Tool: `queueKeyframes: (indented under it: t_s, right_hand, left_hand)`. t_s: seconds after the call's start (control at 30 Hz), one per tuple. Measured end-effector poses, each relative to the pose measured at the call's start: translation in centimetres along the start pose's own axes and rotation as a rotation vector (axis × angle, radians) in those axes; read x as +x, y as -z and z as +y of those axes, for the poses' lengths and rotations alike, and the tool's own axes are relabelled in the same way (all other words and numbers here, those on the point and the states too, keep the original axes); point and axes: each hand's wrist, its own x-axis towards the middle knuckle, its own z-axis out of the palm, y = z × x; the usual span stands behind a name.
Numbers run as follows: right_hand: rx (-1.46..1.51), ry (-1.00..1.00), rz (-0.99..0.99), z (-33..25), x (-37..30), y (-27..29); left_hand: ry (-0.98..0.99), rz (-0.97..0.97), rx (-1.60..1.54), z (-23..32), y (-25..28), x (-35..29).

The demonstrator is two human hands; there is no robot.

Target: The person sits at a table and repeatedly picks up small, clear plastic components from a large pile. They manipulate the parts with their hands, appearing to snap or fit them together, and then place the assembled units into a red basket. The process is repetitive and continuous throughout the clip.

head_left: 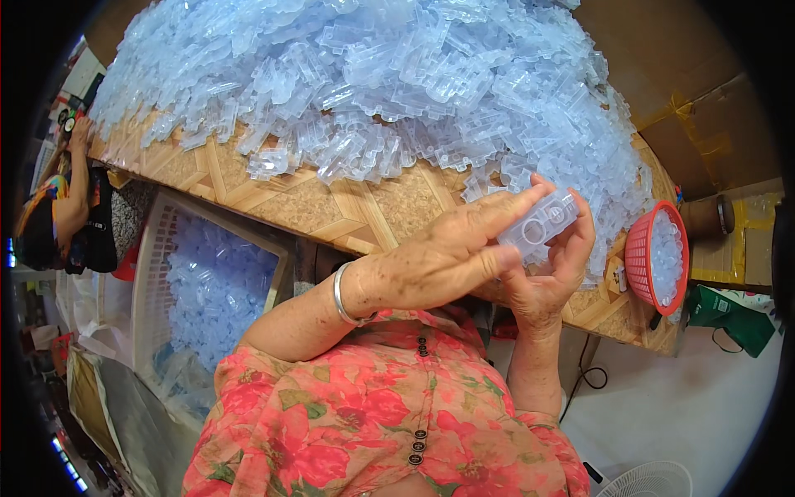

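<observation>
Between my two hands, above the near right part of the table, is a small clear plastic case [530, 230] with a round ring shape on its face. My left hand [447, 253], with a silver bangle at the wrist, reaches across from the left and pinches the case between thumb and fingers. Curled around its right side is my right hand [553, 277], with fingertips at the upper end. Beyond them a large heap of similar clear plastic pieces [397, 74] covers most of the table.
The wood-patterned table [356, 207] has its near edge at my body. A red basket [636, 253] of small clear parts stands at its right end. Lower left is a large pale crate [149, 290] with bluish clear parts. Cardboard [687, 124] stands right; another person's arm [79, 174] shows far left.
</observation>
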Motion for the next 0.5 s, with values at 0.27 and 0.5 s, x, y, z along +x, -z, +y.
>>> queueKeyframes:
  t_s: [0.27,0.5]
  right_hand:
    - [-0.113,0.071,-0.157,-1.5,0.8,0.7]
    - [-0.118,0.065,-0.264,-1.6,1.0,0.9]
  left_hand:
    - [0.003,0.119,0.326,0.4,1.4,-0.9]
    - [-0.024,0.102,0.390,-0.1,2.6,-2.5]
